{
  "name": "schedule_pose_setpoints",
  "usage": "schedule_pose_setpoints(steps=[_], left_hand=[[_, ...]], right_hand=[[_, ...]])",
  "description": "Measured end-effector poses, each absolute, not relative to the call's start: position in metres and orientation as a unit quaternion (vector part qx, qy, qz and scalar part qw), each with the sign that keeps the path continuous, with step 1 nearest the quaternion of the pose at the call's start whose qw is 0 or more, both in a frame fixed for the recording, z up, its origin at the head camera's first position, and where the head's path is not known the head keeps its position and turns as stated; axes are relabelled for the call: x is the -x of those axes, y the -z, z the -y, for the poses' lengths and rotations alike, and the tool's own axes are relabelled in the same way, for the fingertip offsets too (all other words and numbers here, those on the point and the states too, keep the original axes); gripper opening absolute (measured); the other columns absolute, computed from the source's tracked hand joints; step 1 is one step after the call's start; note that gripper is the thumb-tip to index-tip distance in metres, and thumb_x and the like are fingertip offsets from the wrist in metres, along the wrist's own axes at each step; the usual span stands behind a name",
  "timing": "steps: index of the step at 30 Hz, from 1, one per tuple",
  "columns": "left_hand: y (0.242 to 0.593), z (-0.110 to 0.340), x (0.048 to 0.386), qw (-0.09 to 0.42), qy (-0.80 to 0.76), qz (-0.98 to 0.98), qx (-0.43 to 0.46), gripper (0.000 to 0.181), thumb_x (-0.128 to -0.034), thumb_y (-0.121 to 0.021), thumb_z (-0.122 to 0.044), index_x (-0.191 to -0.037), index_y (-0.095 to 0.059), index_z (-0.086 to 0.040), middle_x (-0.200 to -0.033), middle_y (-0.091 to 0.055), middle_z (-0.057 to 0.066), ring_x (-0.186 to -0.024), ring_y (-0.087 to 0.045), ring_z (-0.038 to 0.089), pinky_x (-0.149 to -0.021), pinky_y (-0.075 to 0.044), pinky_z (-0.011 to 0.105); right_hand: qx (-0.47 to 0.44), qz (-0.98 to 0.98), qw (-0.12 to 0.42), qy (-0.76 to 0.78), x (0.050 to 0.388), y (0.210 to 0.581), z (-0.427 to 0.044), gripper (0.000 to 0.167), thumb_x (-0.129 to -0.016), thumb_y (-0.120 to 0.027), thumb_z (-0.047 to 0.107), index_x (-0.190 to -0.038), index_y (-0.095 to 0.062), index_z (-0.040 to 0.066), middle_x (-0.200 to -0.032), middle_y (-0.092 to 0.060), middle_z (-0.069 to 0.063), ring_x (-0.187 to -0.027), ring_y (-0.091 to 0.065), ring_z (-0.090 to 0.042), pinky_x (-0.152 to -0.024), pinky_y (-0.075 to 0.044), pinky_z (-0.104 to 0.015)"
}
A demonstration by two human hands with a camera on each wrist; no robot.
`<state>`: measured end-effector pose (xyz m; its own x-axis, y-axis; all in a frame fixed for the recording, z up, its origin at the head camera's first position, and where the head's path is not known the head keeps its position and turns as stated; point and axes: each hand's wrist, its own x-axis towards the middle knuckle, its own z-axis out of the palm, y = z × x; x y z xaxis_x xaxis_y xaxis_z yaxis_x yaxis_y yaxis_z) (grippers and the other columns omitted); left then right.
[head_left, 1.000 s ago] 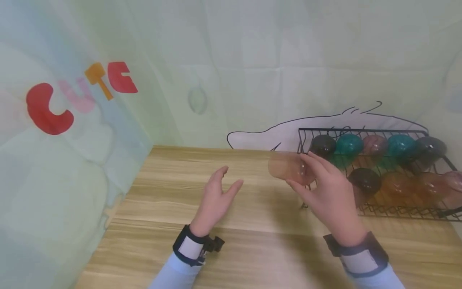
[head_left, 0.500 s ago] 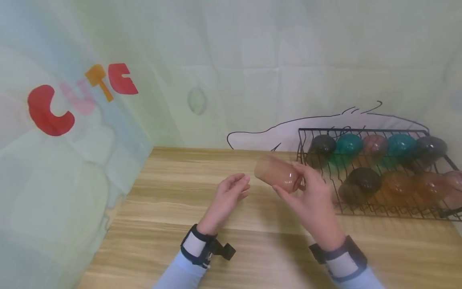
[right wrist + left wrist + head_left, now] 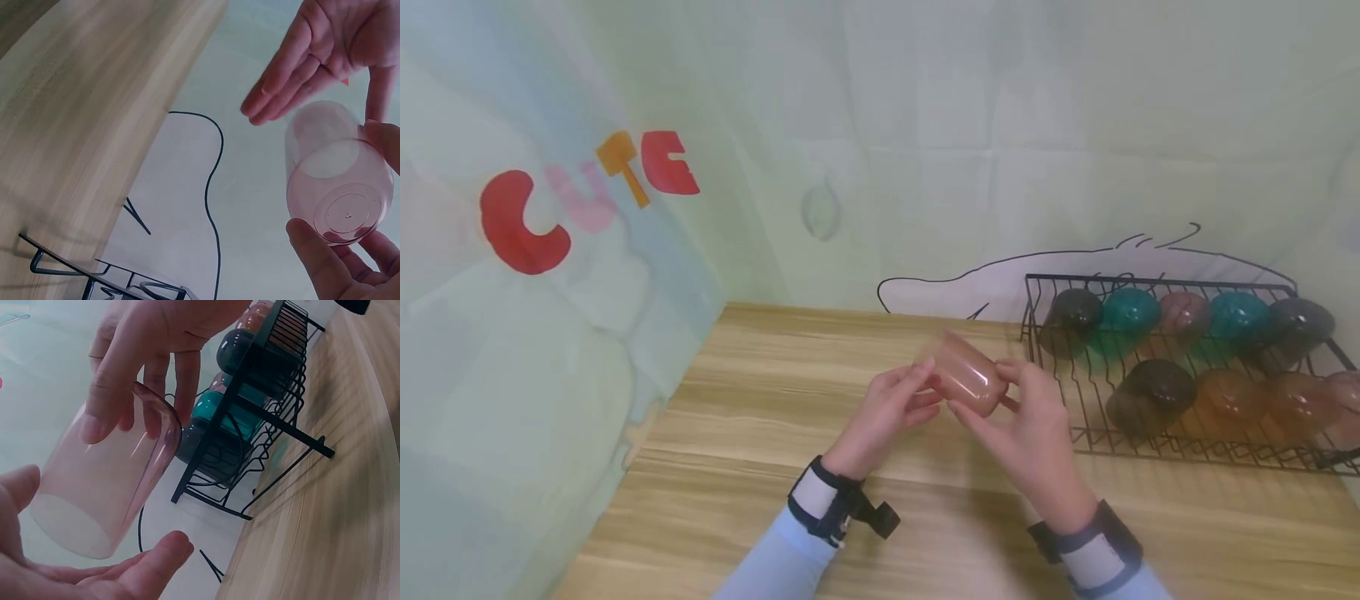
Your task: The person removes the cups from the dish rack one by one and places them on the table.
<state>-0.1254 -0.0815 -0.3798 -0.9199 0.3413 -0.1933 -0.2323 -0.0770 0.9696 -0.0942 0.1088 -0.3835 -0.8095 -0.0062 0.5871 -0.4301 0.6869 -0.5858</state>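
A clear pinkish plastic cup [image 3: 967, 377] is held tilted above the table, its mouth toward the left. My right hand [image 3: 1036, 446] grips it near the base, thumb on one side and fingers on the other; the right wrist view shows the round bottom of the cup [image 3: 340, 194]. At the mouth end is my left hand [image 3: 880, 417], with thumb and fingers spread to either side of the rim. In the right wrist view, the fingers of the left hand [image 3: 331, 56] look straight and apart from the cup. Whether its thumb touches the rim is unclear.
A black wire rack [image 3: 1157, 283] stands at the right back, holding two rows of upside-down cups in grey, teal, pink and orange, such as a teal cup [image 3: 1130, 312]. The wood-grain table [image 3: 760, 392] meets a printed cloth backdrop [image 3: 925, 200] behind.
The right hand has brought the cup left, away from the rack, and tilted it further. The left hand has moved right to the cup's mouth. The head view has shifted slightly.
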Motion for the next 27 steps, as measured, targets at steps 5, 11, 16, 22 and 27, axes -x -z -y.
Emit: schedule_pose_setpoints(steps=[5,11,16,22,27], left_hand=[[0.3776,0.0803,0.1288,0.199,-0.75,-0.628,-0.054,0.055,-0.0883,-0.055,-0.052,-0.121,-0.058,-0.007,-0.119,-0.061,0.012,-0.111,-0.061,0.024,-0.094,-0.051,0.034],[0.3755,0.0781,0.1327,0.183,-0.754,-0.628,-0.057,0.055,-0.087,-0.058,-0.051,-0.12,-0.057,-0.007,-0.116,-0.063,0.012,-0.107,-0.063,0.024,-0.091,-0.053,0.033],[0.3744,0.0775,0.132,0.169,-0.756,-0.631,-0.037,0.059,-0.0836,-0.063,-0.05,-0.123,-0.055,-0.007,-0.118,-0.061,0.012,-0.109,-0.062,0.024,-0.093,-0.052,0.032],[0.3723,0.0772,0.1304,0.138,-0.758,-0.638,-0.022,0.061,-0.0795,-0.07,-0.047,-0.123,-0.052,-0.007,-0.12,-0.06,0.014,-0.111,-0.061,0.027,-0.091,-0.053,0.032],[0.3709,0.0805,0.1293,0.106,-0.757,-0.645,-0.009,0.061,-0.076,-0.074,-0.044,-0.12,-0.051,-0.007,-0.115,-0.061,0.013,-0.105,-0.064,0.023,-0.089,-0.054,0.032]], right_hand=[[-0.126,0.881,0.289,-0.353,0.0957,0.3831,-0.1068,0.067,-0.065,-0.083,0.042,-0.113,-0.054,0.005,-0.114,-0.06,-0.008,-0.102,-0.058,-0.016,-0.074,-0.058,-0.027],[-0.123,0.884,0.277,-0.356,0.097,0.3831,-0.106,0.067,-0.067,-0.081,0.043,-0.114,-0.053,0.005,-0.114,-0.061,-0.008,-0.102,-0.059,-0.017,-0.079,-0.057,-0.03],[-0.125,0.887,0.248,-0.369,0.0978,0.3861,-0.1062,0.065,-0.07,-0.08,0.042,-0.116,-0.052,0.006,-0.115,-0.059,-0.006,-0.103,-0.06,-0.017,-0.076,-0.058,-0.028],[-0.135,0.896,0.233,-0.354,0.0983,0.3864,-0.1079,0.063,-0.071,-0.078,0.045,-0.116,-0.051,0.009,-0.113,-0.061,-0.003,-0.101,-0.061,-0.015,-0.077,-0.058,-0.03],[-0.131,0.912,0.211,-0.325,0.0966,0.3839,-0.1082,0.062,-0.074,-0.075,0.048,-0.119,-0.052,0.013,-0.112,-0.064,-0.002,-0.101,-0.063,-0.017,-0.081,-0.057,-0.036]])
